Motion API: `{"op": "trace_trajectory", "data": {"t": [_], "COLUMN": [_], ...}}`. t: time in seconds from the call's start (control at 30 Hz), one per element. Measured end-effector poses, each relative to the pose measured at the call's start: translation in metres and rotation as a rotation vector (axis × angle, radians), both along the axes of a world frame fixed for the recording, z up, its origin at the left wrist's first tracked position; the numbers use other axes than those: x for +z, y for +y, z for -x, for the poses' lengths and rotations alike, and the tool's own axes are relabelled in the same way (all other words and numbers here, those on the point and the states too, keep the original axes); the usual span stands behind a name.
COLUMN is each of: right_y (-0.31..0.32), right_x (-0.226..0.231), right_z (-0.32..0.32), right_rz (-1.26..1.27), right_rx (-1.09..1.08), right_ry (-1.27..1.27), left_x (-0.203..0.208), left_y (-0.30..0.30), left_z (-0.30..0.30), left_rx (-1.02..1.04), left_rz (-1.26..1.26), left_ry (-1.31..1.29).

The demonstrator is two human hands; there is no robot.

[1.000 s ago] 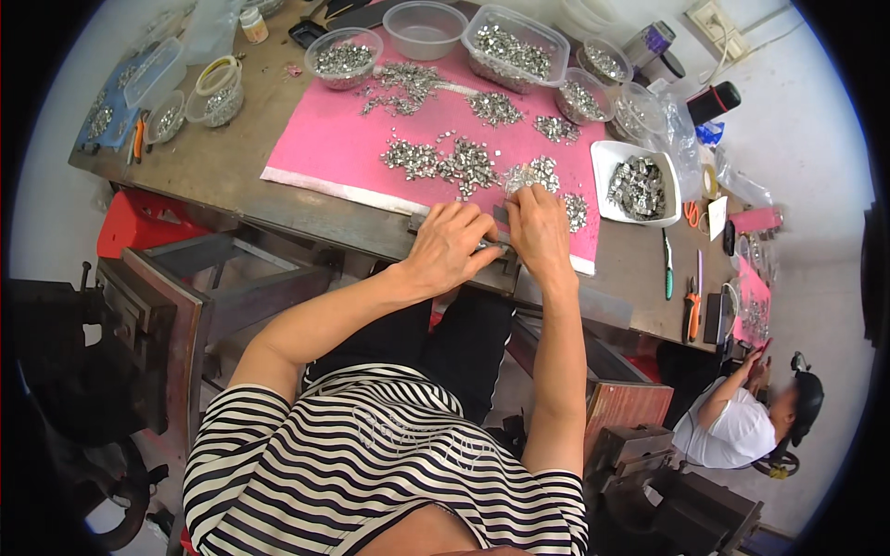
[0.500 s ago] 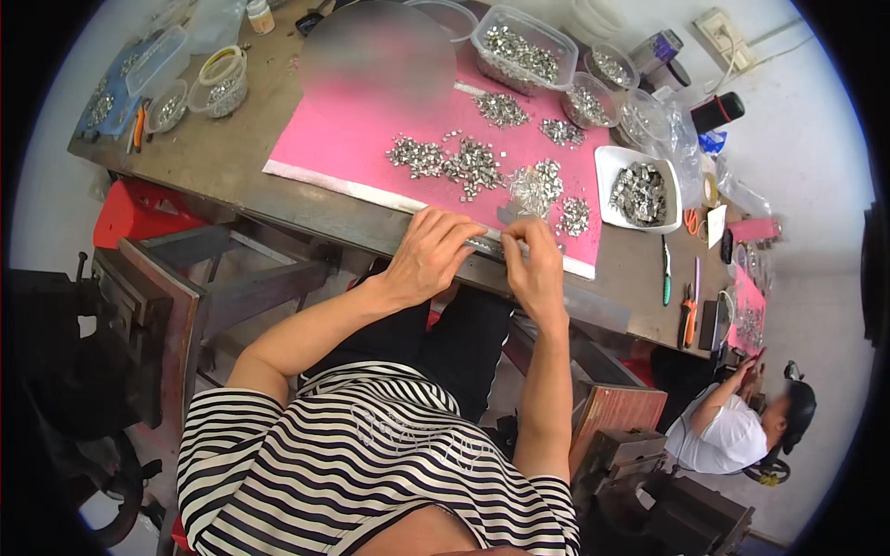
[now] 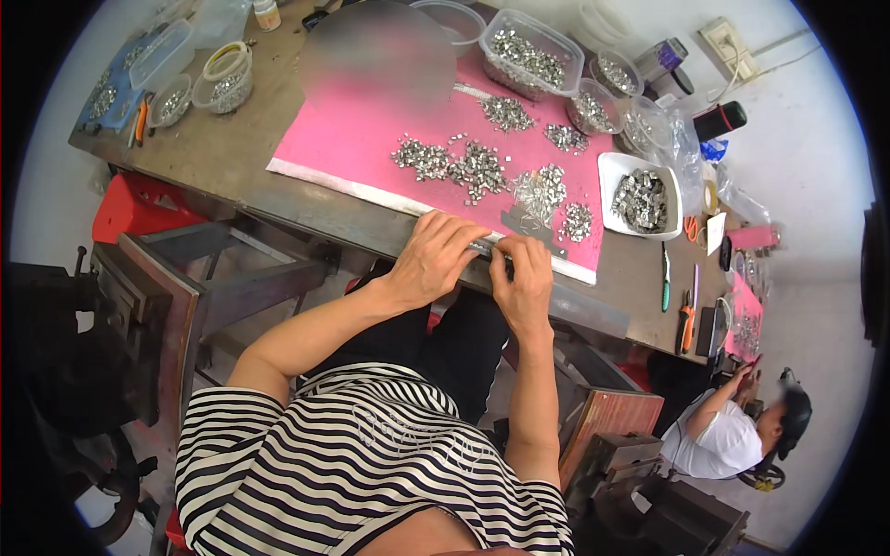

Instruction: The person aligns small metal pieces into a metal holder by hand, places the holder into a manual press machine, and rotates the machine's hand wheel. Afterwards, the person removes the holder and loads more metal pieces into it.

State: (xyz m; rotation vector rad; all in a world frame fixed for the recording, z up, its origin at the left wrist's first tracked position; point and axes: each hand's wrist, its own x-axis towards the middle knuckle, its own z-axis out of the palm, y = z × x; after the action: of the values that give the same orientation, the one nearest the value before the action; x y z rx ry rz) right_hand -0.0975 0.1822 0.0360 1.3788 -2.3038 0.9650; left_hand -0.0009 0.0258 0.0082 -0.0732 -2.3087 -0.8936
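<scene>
At the front edge of the bench, my left hand (image 3: 434, 255) is closed, its fingertips pinching the left end of a slim silver metal strip (image 3: 482, 246). My right hand (image 3: 525, 283) is curled closed at the strip's other end, close to the left fingertips. Much of the strip is hidden by my fingers. Just beyond my hands, several piles of small shiny metal pieces (image 3: 477, 171) lie on a pink mat (image 3: 334, 139) with a white front edge. A flat grey plate (image 3: 524, 222) rests on the mat near my right hand.
A white square dish (image 3: 607, 204) of metal pieces stands right of the mat, with a clear tub (image 3: 530, 85) of more behind. Pliers (image 3: 686, 324) and a green-handled tool (image 3: 666, 292) lie at right. Bench vises flank me. Another person (image 3: 723, 431) sits far right.
My right hand has shifted slightly left and down, its fingers now curled lower against the strip. The left hand stays nearly in place. The whole view has shifted a little.
</scene>
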Motion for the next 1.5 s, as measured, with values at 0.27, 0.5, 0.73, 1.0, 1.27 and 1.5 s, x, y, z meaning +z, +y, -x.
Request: {"op": "trace_trajectory", "data": {"t": [0.27, 0.5, 0.73, 1.0, 1.27, 1.5], "right_y": [0.000, 0.012, 0.034, 0.032, 0.032, 0.031], "right_x": [-0.002, -0.006, -0.018, -0.029, -0.027, -0.018], "right_z": [0.001, -0.003, 0.010, 0.014, 0.016, 0.045], "right_rz": [-0.015, -0.105, 0.245, 0.291, 0.299, 0.116], "right_rx": [0.021, 0.009, -0.209, -0.316, -0.313, -0.321], "right_ry": [0.041, 0.183, -0.180, -0.296, -0.322, -0.040], "left_x": [0.000, 0.004, 0.017, 0.035, 0.026, 0.019], "left_y": [0.000, -0.001, -0.021, -0.023, -0.026, -0.029], "left_z": [0.000, 0.002, 0.058, 0.135, 0.143, 0.109], "left_rx": [0.011, -0.009, -0.141, -0.464, -0.531, -0.448], "left_rz": [0.005, -0.010, 0.200, 0.653, 0.673, 0.251], "left_ry": [0.003, -0.015, -0.014, -0.165, -0.231, -0.240]}}
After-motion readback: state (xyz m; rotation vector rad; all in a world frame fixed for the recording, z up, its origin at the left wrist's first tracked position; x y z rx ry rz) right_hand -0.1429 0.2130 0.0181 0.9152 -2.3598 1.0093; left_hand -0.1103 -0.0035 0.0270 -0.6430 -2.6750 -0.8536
